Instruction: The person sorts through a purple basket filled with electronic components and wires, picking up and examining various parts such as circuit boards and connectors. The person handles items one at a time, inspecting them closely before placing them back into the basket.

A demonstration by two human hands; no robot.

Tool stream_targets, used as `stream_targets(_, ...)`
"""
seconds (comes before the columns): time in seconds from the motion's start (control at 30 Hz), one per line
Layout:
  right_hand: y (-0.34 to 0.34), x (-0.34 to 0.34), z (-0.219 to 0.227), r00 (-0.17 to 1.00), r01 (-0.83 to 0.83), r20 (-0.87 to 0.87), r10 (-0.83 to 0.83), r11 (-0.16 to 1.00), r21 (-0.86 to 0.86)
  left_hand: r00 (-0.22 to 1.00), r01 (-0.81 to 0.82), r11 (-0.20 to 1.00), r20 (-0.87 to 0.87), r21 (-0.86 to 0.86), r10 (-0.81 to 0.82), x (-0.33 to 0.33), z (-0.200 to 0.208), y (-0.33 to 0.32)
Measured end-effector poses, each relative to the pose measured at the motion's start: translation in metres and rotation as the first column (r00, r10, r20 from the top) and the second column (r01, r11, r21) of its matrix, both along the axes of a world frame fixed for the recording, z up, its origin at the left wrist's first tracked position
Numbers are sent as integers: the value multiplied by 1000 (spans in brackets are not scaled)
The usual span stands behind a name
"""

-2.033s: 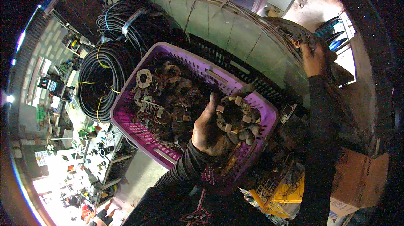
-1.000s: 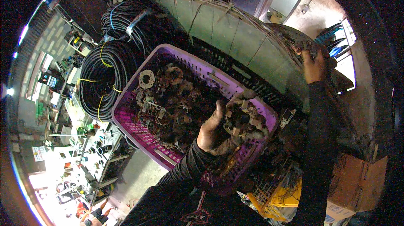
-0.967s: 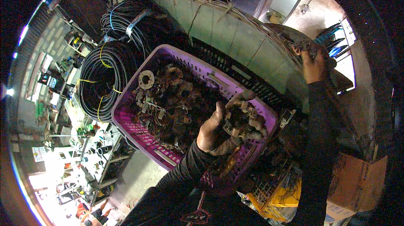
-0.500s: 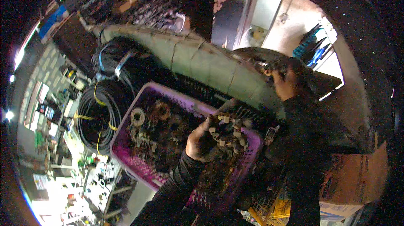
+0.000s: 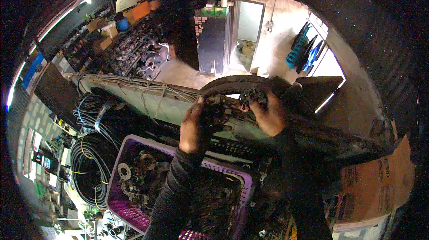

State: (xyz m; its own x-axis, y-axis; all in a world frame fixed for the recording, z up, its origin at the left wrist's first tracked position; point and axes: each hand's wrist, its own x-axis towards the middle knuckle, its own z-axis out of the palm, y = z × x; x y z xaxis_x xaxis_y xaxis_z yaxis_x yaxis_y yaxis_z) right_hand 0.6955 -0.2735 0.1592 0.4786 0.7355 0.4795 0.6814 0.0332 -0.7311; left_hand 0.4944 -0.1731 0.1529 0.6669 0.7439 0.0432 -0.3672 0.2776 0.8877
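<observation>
Both your hands now work close together — left hand (image 5: 191, 127), raised from the seven-o'clock purple basket (image 5: 226, 169), curled round a dark part (image 5: 220, 111), right hand (image 5: 271, 117) clasping a blackened lump (image 5: 253, 98)

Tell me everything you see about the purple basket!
The purple basket looks like plastic: a long box with rounded corners and little holes in its sides. It stands open side up, holding grimy, dark parts and a pale flat ring. The left arm's dark sleeve hides some of it; I can't tell if they touch. A black coil is on its left.
</observation>
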Motion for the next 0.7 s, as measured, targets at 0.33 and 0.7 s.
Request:
stream_targets(0.33, 9, 5, -11, 969, 192, -179, -171, 975, 108, 938, 97, 995, 334, 16, -97, 17, 12, 0)
stream_targets(0.7, 2, 36, 34, 832, 44, -547, 96, 971, 236, 985, -17, 911, 163, 411, -55, 72, 39, 13)
